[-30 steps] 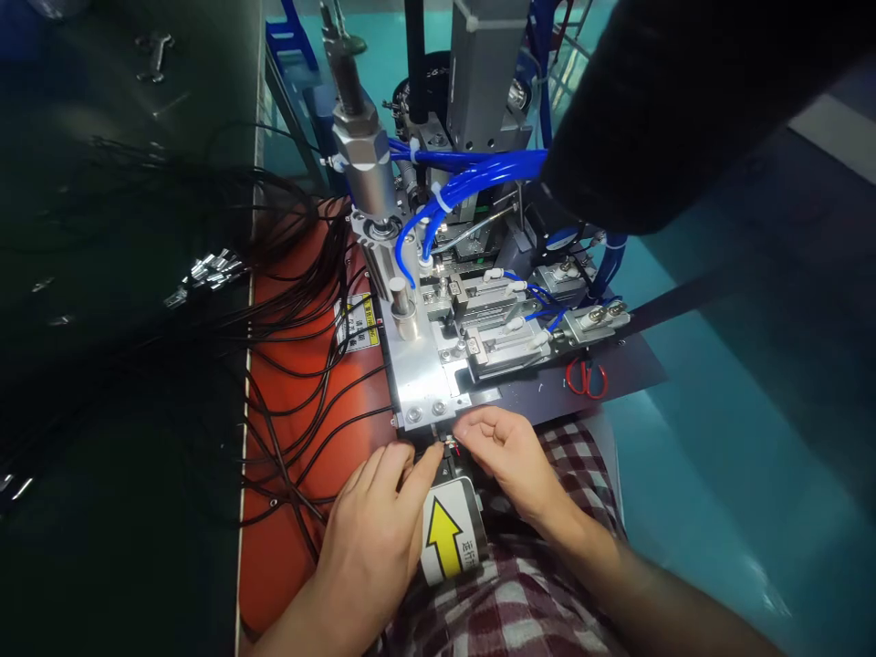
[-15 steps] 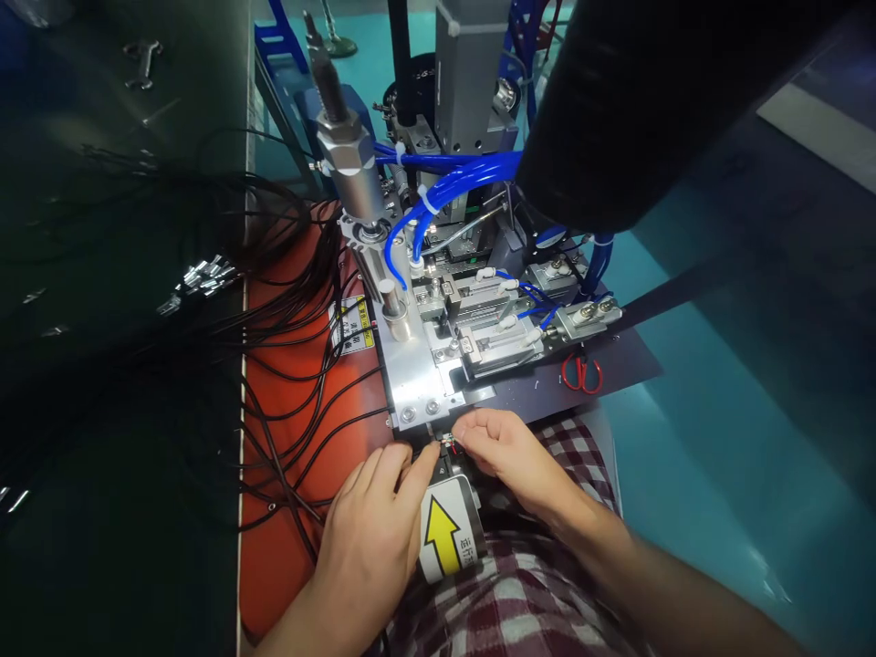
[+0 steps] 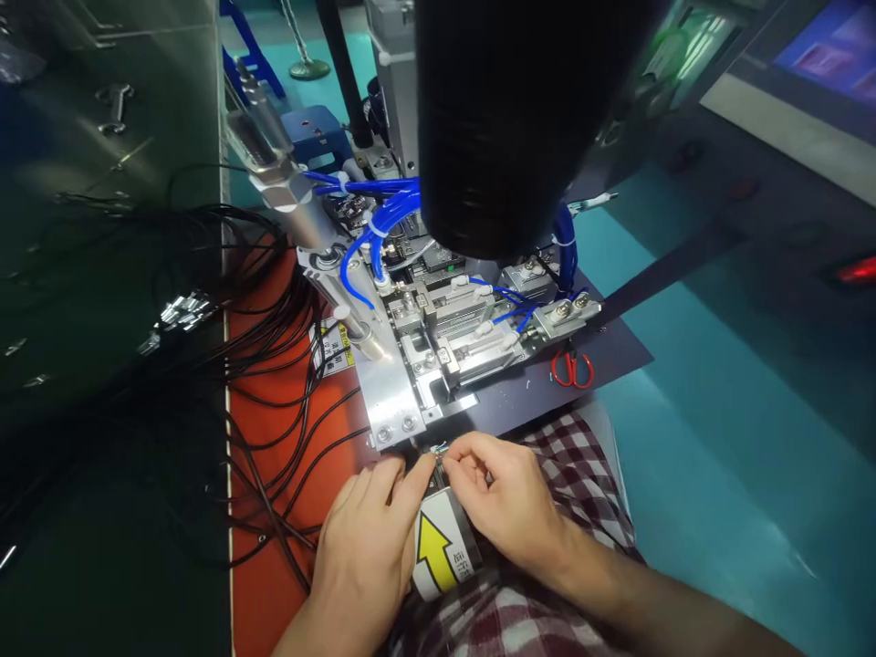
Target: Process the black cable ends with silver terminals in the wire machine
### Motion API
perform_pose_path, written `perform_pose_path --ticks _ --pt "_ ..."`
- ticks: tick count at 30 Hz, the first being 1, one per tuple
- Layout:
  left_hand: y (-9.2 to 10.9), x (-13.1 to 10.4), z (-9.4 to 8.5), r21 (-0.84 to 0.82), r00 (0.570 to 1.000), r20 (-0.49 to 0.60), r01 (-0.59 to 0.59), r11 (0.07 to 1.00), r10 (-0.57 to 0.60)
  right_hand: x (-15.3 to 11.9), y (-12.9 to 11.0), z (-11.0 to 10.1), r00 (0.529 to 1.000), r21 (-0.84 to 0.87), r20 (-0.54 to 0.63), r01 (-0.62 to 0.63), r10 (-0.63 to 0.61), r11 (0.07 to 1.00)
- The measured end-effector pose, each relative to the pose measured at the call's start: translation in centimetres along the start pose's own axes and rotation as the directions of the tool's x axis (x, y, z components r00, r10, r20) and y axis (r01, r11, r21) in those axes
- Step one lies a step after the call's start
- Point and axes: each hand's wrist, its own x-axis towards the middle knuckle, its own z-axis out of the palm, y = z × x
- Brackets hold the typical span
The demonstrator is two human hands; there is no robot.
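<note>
My left hand (image 3: 370,529) rests at the machine's front end, its fingers curled and its thumb tip pressed near some thin wires (image 3: 439,449). What lies under those fingers is hidden. Thumb and forefinger of my right hand (image 3: 510,497) are pinched together at the same wires, which look pale and very fine. Both sets of fingertips nearly meet just in front of the metal plate (image 3: 387,401). Below them sits a white label with a yellow arrow (image 3: 436,552) on the machine's front block.
Black cables (image 3: 274,365) spread over the orange surface (image 3: 266,474) to the left. Red-handled scissors (image 3: 573,369) lie on the dark base plate. Blue air tubes (image 3: 393,214) and a thick black column (image 3: 506,137) rise behind. A wrench (image 3: 116,107) lies on the dark green table.
The camera view has turned, so the machine sits further left. My right hand has come lower and closer to the arrow label, its fingers more curled. My left hand stays by the wires.
</note>
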Motion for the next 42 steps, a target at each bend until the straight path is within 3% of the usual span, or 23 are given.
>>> perform_pose_path --ticks 3,5,7,9,11,13,18,22,26,31,37,42 --pt "0.0 0.0 0.0 0.023 1.000 -0.010 -0.001 1.000 0.002 0.3 -0.1 -0.7 0.958 -0.245 0.009 0.279 -0.286 0.929" --pt "0.1 0.0 0.0 0.025 1.000 -0.012 0.000 1.000 0.000 0.6 0.0 -0.9 0.947 -0.250 0.027 0.317 -0.320 0.915" --pt "0.1 -0.1 0.0 0.020 1.000 -0.017 0.005 1.000 -0.005 0.9 0.2 -0.8 0.975 -0.144 0.036 0.222 -0.219 0.964" --pt "0.0 -0.1 0.0 0.013 1.000 -0.020 0.010 1.000 -0.010 1.1 0.6 -0.4 0.996 0.081 0.088 0.021 -0.028 0.996" --pt "0.0 -0.1 0.1 0.009 1.000 -0.024 0.016 1.000 -0.015 1.2 1.0 0.0 0.977 0.309 0.169 -0.176 0.128 0.934" --pt "0.0 -0.2 0.1 0.006 0.999 -0.032 0.016 1.000 -0.016 1.3 1.3 0.2 0.954 0.445 0.220 -0.284 0.203 0.849" --pt "0.0 -0.2 0.3 -0.011 0.999 -0.038 0.019 1.000 -0.020 1.7 1.5 -0.1 0.888 0.564 0.371 -0.447 0.271 0.695" --pt "0.0 -0.2 0.4 -0.027 0.999 -0.027 0.022 0.999 -0.023 2.1 1.6 -0.5 0.887 0.600 0.368 -0.455 0.278 0.658" --pt "0.0 -0.1 0.3 -0.040 0.999 -0.011 0.029 0.999 -0.030 2.2 1.4 -0.4 0.895 0.568 0.359 -0.433 0.263 0.700" --pt "0.0 -0.1 0.3 -0.060 0.999 -0.023 0.022 0.998 -0.023 2.0 1.3 -0.1 0.946 0.539 0.257 -0.308 0.195 0.784" --pt "-0.2 -0.3 0.4 -0.070 0.999 -0.022 0.022 0.997 -0.023 2.2 1.5 -0.5 0.891 0.601 0.412 -0.424 0.192 0.677" --pt "-0.1 -0.3 0.5 -0.060 0.999 -0.024 0.020 0.998 -0.022 2.5 1.8 -0.2 0.913 0.555 0.355 -0.378 0.199 0.741"
